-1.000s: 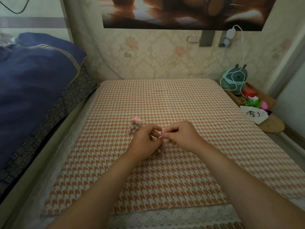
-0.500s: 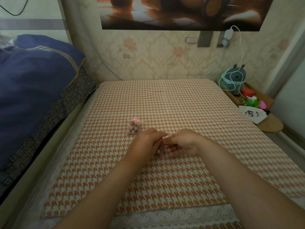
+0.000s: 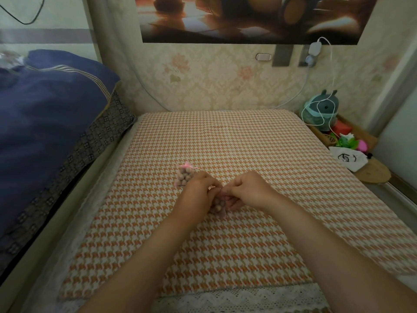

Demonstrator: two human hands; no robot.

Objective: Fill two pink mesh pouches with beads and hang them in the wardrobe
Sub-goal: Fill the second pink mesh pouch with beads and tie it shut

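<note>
Head view. Both hands work at the neck of the second mesh pouch [image 3: 218, 205], which sits on the houndstooth-covered surface [image 3: 225, 136] between them. Left hand [image 3: 198, 195] and right hand [image 3: 252, 190] have fingers pinched narrow on the pouch top, prob. on the drawstring; exact contact pts are hidden by the knuckles. First pouch [image 3: 184, 176], filled w/ beads and cinched w/ a pink tie, lies just beside the left hand, far side.

Risks:
- Neck not fully closed: a slipped pinch or uneven pull could spill beads, which would roll on the flat cloth.
- Left wrist is near the first pouch; a sideways move could knock it.

Clearance:
- Open cloth on all sides of the hands; near edge w/ lace trim [image 3: 225, 299] is well apart.
- Left: bed w/ navy duvet [image 3: 45, 114] runs alongside.
- Right: low shelf clutter, incl. white drawstring bag [image 3: 347, 158], lies past the edge.
- Wardrobe not in view.
</note>
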